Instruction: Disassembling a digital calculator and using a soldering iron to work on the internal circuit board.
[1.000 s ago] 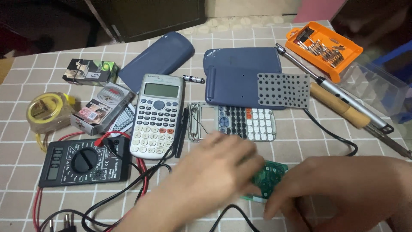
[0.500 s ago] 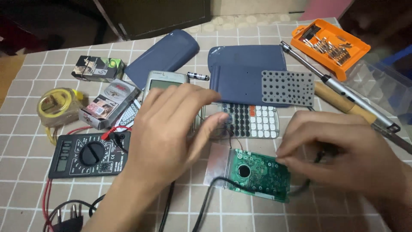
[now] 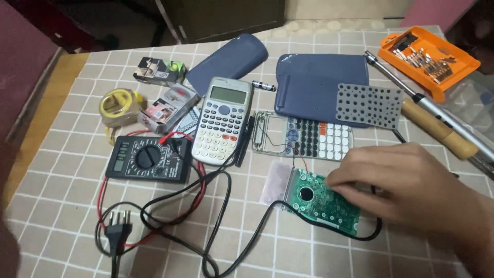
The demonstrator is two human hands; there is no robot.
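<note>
Here, one hand [image 3: 411,185] – one circuit board [image 3: 319,198]

The right hand [image 3: 406,180] reaches in from the lower right corner of the tiled tabletop, palm down, knuckles up, fingers [image 3: 342,180] bent and pressed downward at their tips. The left hand is not in view.

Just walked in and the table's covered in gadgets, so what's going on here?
A person's right hand rests its fingertips on a green circuit board lying on the checked tablecloth. Just above it sits an opened calculator shell with its keypad exposed. An intact calculator, a black multimeter with red and black leads, and a soldering iron lie around. The left hand is not in view.
</note>
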